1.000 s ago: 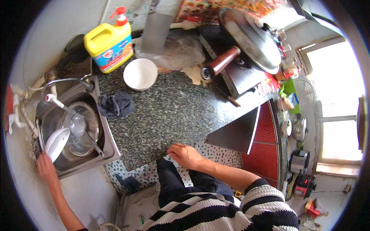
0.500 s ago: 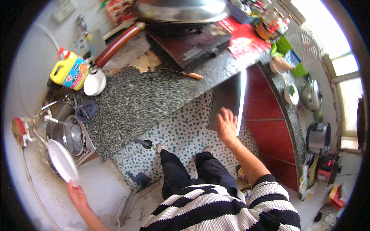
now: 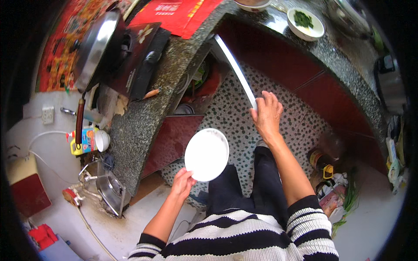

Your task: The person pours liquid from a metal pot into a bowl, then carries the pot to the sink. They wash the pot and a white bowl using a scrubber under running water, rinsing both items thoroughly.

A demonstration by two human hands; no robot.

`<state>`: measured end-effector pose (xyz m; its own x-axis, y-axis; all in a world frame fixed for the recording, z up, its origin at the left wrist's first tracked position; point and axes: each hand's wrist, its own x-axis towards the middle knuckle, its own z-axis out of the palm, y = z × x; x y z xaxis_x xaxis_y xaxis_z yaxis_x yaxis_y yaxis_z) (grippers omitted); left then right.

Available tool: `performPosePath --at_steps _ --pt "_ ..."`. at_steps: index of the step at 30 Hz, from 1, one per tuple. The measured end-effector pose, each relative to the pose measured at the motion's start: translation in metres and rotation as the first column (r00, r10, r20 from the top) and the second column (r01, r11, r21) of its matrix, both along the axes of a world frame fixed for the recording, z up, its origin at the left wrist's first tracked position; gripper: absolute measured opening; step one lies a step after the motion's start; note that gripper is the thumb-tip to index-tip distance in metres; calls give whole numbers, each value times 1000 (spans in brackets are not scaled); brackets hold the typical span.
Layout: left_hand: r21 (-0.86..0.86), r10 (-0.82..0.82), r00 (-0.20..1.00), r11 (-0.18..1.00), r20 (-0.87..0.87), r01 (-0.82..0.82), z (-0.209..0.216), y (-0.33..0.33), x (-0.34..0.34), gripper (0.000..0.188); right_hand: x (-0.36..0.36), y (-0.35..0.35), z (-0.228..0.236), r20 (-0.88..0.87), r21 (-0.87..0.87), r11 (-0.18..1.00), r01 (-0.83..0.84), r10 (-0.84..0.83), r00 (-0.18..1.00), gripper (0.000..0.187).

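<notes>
My left hand (image 3: pixel 181 184) pinches the lower rim of a white plate (image 3: pixel 207 154), held tilted in front of my legs. Off to its right, my right hand (image 3: pixel 267 114) grips the end of a cabinet door (image 3: pixel 235 68), seen nearly edge-on as a pale strip. The door stands swung out from under the counter. Behind it the opened cabinet (image 3: pixel 198 98) shows a few dishes and something green, partly hidden by the counter edge. My right thumb lies against the door's edge; the other fingers point away from me.
A speckled stone counter (image 3: pixel 139 126) bends round ahead, bearing a lidded wok (image 3: pixel 98 50) and a bowl of chopped greens (image 3: pixel 305 24). At the left is a metal sink (image 3: pixel 111 189). A bottle (image 3: pixel 320 161) and green onions (image 3: pixel 348 202) stand low at the right.
The plate has come from beside the sink to in front of my legs, in my left hand. My right hand has closed on the cabinet door, now swung out. My view has turned right.
</notes>
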<state>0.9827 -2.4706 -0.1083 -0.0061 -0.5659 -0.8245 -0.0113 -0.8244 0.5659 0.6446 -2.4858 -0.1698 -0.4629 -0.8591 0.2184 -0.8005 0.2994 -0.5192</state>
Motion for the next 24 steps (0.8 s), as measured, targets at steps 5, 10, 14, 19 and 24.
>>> performPosePath --at_steps 5,10,14,19,24 --pt "-70 116 993 991 -12 -116 -75 -53 -55 7 -44 5 -5 -14 -82 991 109 -110 994 27" --pt "-214 149 986 963 -78 -163 -138 -121 -64 9 -77 -1 1 -72 -71 988 140 -146 987 24" --pt "-159 425 902 888 -73 -432 -136 -183 -113 9 -91 1 2 -95 -33 990 138 -141 985 24" --pt "-146 590 752 749 -294 -646 -210 -267 -97 8 -83 -9 16 -131 36 995 89 -83 988 23" --pt "-143 791 574 556 -211 -819 -252 -309 -104 11 -68 -8 16 -125 99 995 16 -4 992 26"
